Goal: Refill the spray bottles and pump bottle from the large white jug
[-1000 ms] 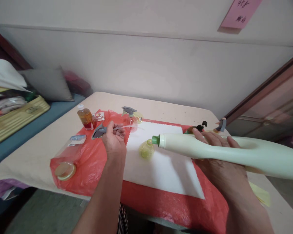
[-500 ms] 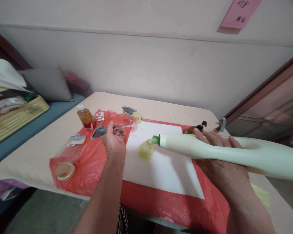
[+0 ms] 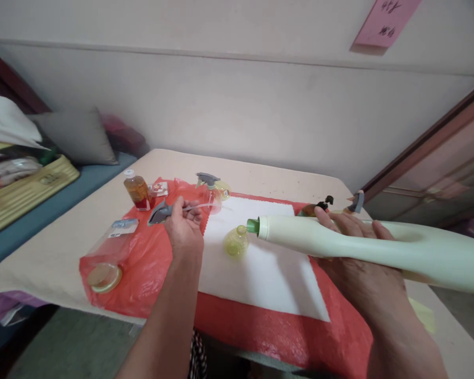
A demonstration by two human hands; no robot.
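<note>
My left hand (image 3: 185, 223) is closed around a grey spray nozzle (image 3: 160, 211), whose thin clear tube points right over the white sheet. My right hand (image 3: 355, 252) grips a large pale green jug (image 3: 430, 252) by its handle, tipped on its side. The jug's green spout (image 3: 253, 226) is level with the mouth of a small clear yellow bottle (image 3: 237, 243). That bottle stands upright on the white sheet (image 3: 268, 279), with some liquid low inside. Whether liquid is flowing from the spout I cannot make out.
A red plastic sheet (image 3: 237, 316) lies under the white one on the table (image 3: 268, 181). At left stand an amber bottle (image 3: 136, 190) and a clear container (image 3: 116, 239). A pink spray bottle (image 3: 211, 197) is behind, and a black-topped bottle (image 3: 308, 210) is partly hidden behind my right hand.
Both hands, the jug and the nozzle hold nearly the same positions. The liquid in the yellow bottle looks slightly more visible; otherwise only the view has shifted a little.
</note>
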